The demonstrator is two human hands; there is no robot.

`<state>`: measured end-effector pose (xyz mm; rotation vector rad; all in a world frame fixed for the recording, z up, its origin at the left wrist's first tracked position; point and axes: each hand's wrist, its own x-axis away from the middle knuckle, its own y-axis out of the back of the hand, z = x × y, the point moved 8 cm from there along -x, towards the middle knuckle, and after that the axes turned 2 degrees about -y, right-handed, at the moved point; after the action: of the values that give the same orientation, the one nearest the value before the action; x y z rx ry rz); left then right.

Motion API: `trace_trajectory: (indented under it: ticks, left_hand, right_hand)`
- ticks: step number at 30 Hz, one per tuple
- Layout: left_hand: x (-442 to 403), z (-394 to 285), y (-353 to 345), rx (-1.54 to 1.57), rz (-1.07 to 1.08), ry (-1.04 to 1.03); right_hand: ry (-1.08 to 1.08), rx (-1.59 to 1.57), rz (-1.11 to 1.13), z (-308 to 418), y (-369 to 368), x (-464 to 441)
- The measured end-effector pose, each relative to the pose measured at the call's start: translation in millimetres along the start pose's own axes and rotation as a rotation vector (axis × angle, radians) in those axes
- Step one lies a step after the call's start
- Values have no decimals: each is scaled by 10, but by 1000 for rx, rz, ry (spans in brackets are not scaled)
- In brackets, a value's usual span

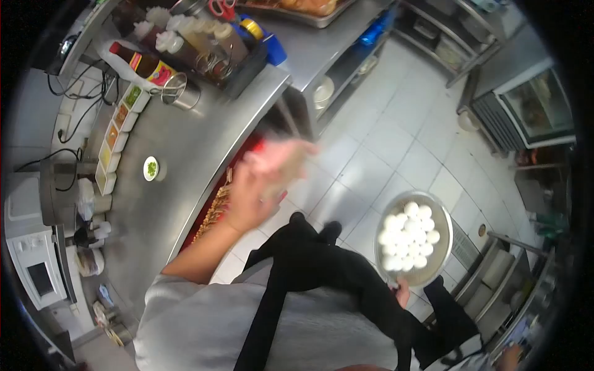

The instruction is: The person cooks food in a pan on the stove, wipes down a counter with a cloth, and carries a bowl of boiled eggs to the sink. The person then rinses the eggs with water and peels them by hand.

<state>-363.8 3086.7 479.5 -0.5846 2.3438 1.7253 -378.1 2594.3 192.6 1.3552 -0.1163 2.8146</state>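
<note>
My left hand (247, 199) is in front of the counter edge, with its bare forearm coming from the lower left. Its fingers close round a pinkish, pale thing (279, 162), too smeared by motion to name. Just below and behind it, a row of thin brown skewer-like sticks (213, 213) lies in a red-lit space along the counter's side. I do not see my right hand. At the right, a round metal bowl (447, 244) holds many white, egg-like balls (409, 237). Fingers (403, 292) at its lower rim seem to belong to another person, whose arm is hidden.
On the steel counter (185, 145) stand a small white cup of chopped greens (151, 168), a row of condiment tubs (115, 137), a metal cup (180, 93) and squeeze bottles (176, 37). A co-worker's dark-clothed leg (448, 312) shows at lower right. White floor tiles (383, 133) run between counter and fridge (535, 105).
</note>
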Motion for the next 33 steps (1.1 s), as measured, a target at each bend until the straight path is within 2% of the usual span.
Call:
trace_trajectory:
  ticks: [1, 2, 4, 6, 8, 10, 11, 12, 13, 14, 16, 18, 19, 20, 22, 23, 24, 25, 27, 31, 33]
  left_hand:
    - [14, 28, 295, 95, -171, 14]
    - [-5, -55, 631, -17, -243, 57]
    - [-50, -81, 1117, -97, -278, 55]
    - [-40, 183, 1409, -198, -424, -5]
    - [7, 643, 1338, -268, -378, 24]
    - [152, 1285, 794, -316, -160, 12]
    - [276, 1812, 273, -345, 321, 32]
    - [511, 2190, -116, -390, 786, 48]
    - [678, 2166, -96, -526, 728, -38]
    - [539, 1874, 28, -398, 826, 306]
    - [177, 1326, 499, -526, 502, 416]
    - [-234, 949, 670, -607, 279, 273]
    - [-638, 648, 590, -498, 214, 229]
    - [-937, 295, 371, -322, 165, 81]
    - [-1377, 32, -282, -80, 359, 104]
    - [-1591, -435, -584, 89, 349, -92]
    - [-1738, -814, -927, 55, 513, -83]
    - [-1855, -1232, -1252, 32, 632, -231]
    - [-1966, -1969, -1639, 71, 767, -345]
    - [-2243, -3429, -2420, 103, 828, -559]
    - [-2240, -3824, -2812, 102, 853, -668]
  right_hand:
    - [27, -18, 13, -67, 22, 95]
    - [-219, -390, -48, -108, -139, 257]
    - [-253, -353, 68, -165, -65, 364]
    - [-82, -484, 44, 157, -312, 618]
    - [51, -596, 85, 239, -335, 680]
    - [43, -683, 40, 297, -323, 763]
    - [32, -736, 13, 246, -260, 750]
    - [90, -811, 94, 270, -222, 608]
    - [117, -827, 107, 224, -155, 469]
    - [145, -844, 83, 288, -115, 436]
    - [172, -875, 35, 464, -88, 404]
    - [165, -886, 47, 400, 56, 252]
    - [145, -872, 5, 832, 59, 158]
    - [138, -886, -30, 1034, 178, 45]
    - [188, -920, -47, 1167, 362, -22]
    - [200, -943, -59, 1238, 528, -14]
    - [210, -971, -68, 1307, 728, -2]
    - [224, -987, -82, 1354, 926, 11]
    - [303, -1079, -144, 1306, 1276, 30]
    - [495, -1138, -220, 1442, 2289, -10]
    - [537, -1174, -247, 1479, 2656, 37]
